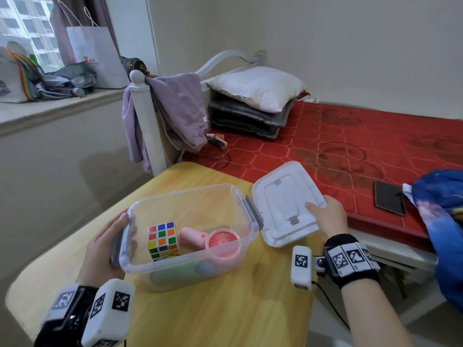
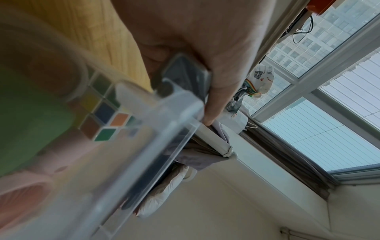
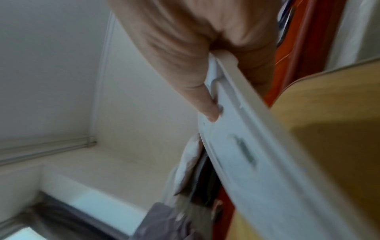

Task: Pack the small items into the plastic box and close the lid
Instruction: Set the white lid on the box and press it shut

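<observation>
One clear plastic box (image 1: pixel 190 196) sits against the left hand (image 1: pixel 105 246), holding four items: one puzzle cube (image 1: pixel 163 240), one pink fan (image 1: pixel 218 242), one green object (image 1: pixel 172 272), one grey ball (image 1: pixel 205 268). One white lid (image 1: pixel 283 204) is in the right hand (image 1: pixel 328 216); one phone (image 1: pixel 389 197) lies well beyond it.

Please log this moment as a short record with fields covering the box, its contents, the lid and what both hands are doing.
box: clear plastic box on the yellow table, open
contents: puzzle cube, pink handheld fan, a green item against the near wall
lid: white lid off the box, tilted at its right side
left hand: holds the box's left end at the grey latch
right hand: grips the lid's right edge
status: lid not yet on
</observation>
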{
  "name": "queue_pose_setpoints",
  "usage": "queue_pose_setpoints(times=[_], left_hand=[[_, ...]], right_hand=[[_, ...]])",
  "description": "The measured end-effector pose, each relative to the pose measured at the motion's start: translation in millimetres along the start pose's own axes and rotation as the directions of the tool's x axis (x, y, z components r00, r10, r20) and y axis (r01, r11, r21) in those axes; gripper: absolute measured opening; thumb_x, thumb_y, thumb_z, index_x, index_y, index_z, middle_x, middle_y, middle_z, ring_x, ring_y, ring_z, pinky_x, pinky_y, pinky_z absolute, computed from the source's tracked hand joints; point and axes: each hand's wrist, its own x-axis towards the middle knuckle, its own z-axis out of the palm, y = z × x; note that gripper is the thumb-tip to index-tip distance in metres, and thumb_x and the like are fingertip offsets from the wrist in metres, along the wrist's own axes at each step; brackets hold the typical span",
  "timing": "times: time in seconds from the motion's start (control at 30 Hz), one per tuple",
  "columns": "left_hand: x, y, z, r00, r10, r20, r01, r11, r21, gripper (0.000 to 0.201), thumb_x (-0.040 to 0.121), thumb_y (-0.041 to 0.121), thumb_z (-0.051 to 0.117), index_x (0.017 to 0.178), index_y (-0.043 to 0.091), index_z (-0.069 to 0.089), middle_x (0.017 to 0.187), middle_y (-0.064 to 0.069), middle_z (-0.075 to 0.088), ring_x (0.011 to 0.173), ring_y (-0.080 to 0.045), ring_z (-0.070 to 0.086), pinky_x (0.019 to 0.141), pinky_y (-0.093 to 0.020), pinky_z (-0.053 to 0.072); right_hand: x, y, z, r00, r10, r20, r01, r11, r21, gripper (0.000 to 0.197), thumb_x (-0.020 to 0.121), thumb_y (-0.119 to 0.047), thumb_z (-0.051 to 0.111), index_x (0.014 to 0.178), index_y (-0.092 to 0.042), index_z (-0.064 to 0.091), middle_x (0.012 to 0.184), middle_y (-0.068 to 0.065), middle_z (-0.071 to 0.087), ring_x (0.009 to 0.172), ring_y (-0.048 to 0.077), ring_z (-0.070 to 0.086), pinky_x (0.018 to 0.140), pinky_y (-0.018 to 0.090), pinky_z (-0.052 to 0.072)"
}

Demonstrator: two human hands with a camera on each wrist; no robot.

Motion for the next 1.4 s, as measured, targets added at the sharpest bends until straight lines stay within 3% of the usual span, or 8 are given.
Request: queue_pose_setpoints(times=[0.13,0.27,0.43,0.57,0.8,0.93,1.17,1.4], left_hand=[[-6.9,6.4,4.9,0.998,-0.05,0.029,0.051,0.998,-0.04,0.031,0.102,0.026,0.052,0.126,0.015,0.068,0.11,-0.001,0.076,0.105,-0.019,0.068,0.071,-0.021,0.06],[-11.8,13.7,8.3,0.999,-0.041,0.018,0.041,0.999,-0.029,0.025,0.103,0.01,0.044,0.111,0.012,0.068,0.095,-0.001,0.079,0.09,-0.017,0.072,0.063,-0.02,0.06],[-8.6,14.2,-4.2,0.992,-0.122,-0.017,0.122,0.992,-0.02,0.033,0.1,0.02,0.052,0.121,0.004,0.072,0.12,-0.023,0.071,0.105,-0.033,0.069,0.084,-0.049,0.057],[-14.8,20.6,-5.1,0.996,-0.085,0.009,0.084,0.994,0.066,0.028,0.104,0.011,0.048,0.109,0.0,0.072,0.092,-0.015,0.076,0.072,-0.02,0.069,0.061,-0.035,0.051],[-25.6,29.7,-6.7,0.997,-0.075,0.033,0.074,0.997,0.037,0.028,0.105,0.015,0.049,0.108,0.004,0.075,0.111,-0.024,0.075,0.093,-0.03,0.066,0.078,-0.039,0.051],[-29.2,32.4,-3.2,0.996,-0.084,0.014,0.084,0.996,0.01,0.036,0.103,0.019,0.053,0.086,0.015,0.084,0.101,-0.02,0.062,0.081,-0.027,0.051,0.051,-0.024,0.048],[-26.1,30.0,-4.8,0.991,-0.13,-0.017,0.129,0.99,-0.047,0.028,0.103,0.026,0.054,0.099,0.004,0.071,0.084,-0.013,0.068,0.061,-0.016,0.065,0.053,-0.025,0.047],[-28.9,35.4,-3.5,0.98,-0.179,0.086,0.186,0.979,-0.081,0.044,0.096,0.04,0.059,0.123,0.007,0.072,0.11,-0.02,0.075,0.09,-0.033,0.071,0.068,-0.035,0.055]], right_hand=[[-31.2,-46.0,-1.0,0.94,-0.318,-0.122,0.323,0.946,0.021,0.013,0.093,-0.014,0.057,0.105,-0.01,0.061,0.098,0.008,0.064,0.088,0.025,0.058,0.068,0.027,0.039],[-73.8,-98.2,7.3,0.685,-0.707,-0.176,0.709,0.703,-0.065,0.02,0.096,-0.015,0.056,0.115,-0.015,0.062,0.096,0.003,0.053,0.086,0.016,0.05,0.074,0.013,0.037],[-105.6,-114.8,30.3,0.418,-0.9,0.127,0.907,0.405,-0.112,0.035,0.09,-0.01,0.061,0.121,-0.026,0.067,0.112,-0.005,0.059,0.102,0.02,0.051,0.091,0.039,0.041],[-118.3,-94.3,48.5,0.266,-0.874,0.406,0.964,0.235,-0.127,0.038,0.091,-0.028,0.048,0.123,-0.036,0.065,0.12,-0.013,0.065,0.118,0.018,0.055,0.111,0.06,0.027],[-120.8,-78.6,47.6,0.224,-0.869,0.442,0.965,0.263,0.027,0.039,0.087,-0.037,0.064,0.126,-0.041,0.063,0.128,-0.022,0.06,0.125,0.008,0.052,0.113,0.06,0.024],[-126.1,-83.9,52.0,0.187,-0.876,0.444,0.953,0.272,0.135,0.036,0.086,-0.045,0.067,0.122,-0.04,0.067,0.129,-0.022,0.061,0.124,0.004,0.053,0.113,0.057,0.027],[-132.0,-86.6,59.0,0.158,-0.858,0.488,0.907,0.322,0.271,0.034,0.081,-0.05,0.073,0.112,-0.037,0.073,0.127,-0.027,0.062,0.126,-0.003,0.052,0.114,0.051,0.031],[-134.2,-85.0,55.7,0.172,-0.848,0.501,0.895,0.348,0.281,0.028,0.082,-0.048,0.072,0.108,-0.036,0.075,0.125,-0.028,0.064,0.126,-0.005,0.052,0.112,0.042,0.034]])
